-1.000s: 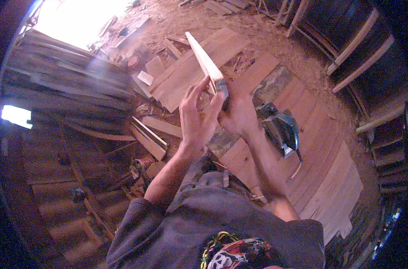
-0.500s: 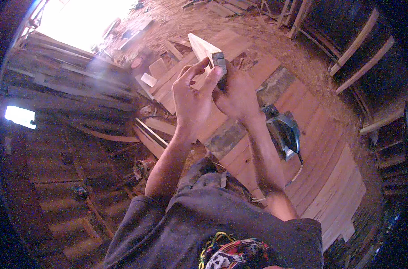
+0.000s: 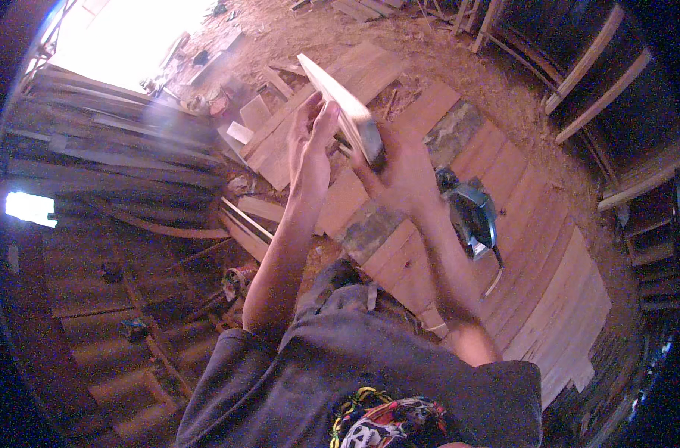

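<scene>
A short piece of pale wooden board (image 3: 347, 101), darkened at its near end, is held up in front of me, tilted with its edge toward me. My right hand (image 3: 403, 172) is closed around the near end, the fingers partly hidden behind the wood. At the board's left side is my left hand (image 3: 312, 142), its thumb and bent fingers gripping there; their exact contact is partly hidden. Beneath both hands lie broad reddish planks (image 3: 497, 175) side by side. A dark teal corded power tool (image 3: 474, 216) rests on them, right of my right forearm.
Stacked boards (image 3: 123, 142) fill the left side, near a bright opening. Offcuts (image 3: 254, 112) lie beyond my left hand on ground strewn with shavings (image 3: 280, 33). Curved timbers (image 3: 590, 63) lean at the right. A small can (image 3: 237, 280) stands left of my left forearm.
The board has turned and tilted, so more of its long edge faces me. My right hand has come slightly nearer and lower on it; my left hand has shifted along its left side.
</scene>
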### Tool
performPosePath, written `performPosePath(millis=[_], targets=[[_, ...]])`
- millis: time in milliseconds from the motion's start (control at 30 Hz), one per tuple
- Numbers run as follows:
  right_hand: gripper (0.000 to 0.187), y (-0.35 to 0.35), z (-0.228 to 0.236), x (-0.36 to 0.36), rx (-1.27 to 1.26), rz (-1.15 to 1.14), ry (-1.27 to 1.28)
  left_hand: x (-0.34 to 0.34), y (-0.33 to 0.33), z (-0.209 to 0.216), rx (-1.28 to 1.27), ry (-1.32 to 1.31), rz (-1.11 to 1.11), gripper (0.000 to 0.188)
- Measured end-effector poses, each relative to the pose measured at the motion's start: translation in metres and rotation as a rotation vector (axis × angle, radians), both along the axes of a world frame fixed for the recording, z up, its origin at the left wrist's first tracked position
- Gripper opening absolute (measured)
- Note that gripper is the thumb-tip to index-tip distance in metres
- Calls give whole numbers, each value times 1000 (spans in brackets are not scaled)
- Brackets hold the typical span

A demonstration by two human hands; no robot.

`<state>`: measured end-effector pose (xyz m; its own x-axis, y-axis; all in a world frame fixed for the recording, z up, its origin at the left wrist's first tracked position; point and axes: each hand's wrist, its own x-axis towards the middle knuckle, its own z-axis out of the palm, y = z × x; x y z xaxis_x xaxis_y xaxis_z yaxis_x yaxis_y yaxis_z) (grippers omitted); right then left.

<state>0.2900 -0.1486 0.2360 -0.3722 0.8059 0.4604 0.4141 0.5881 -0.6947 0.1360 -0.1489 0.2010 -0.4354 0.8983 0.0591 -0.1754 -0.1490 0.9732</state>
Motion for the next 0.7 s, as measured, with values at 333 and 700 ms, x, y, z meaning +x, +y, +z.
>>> performPosePath(millis=[333, 700], targets=[[45, -55, -120, 99, -413, -54, -478, 68, 74, -214, -299, 52, -70, 84], [59, 7, -198, 237, -576, -519, -395, 79, 137, -269, -412, 489, 95, 83]])
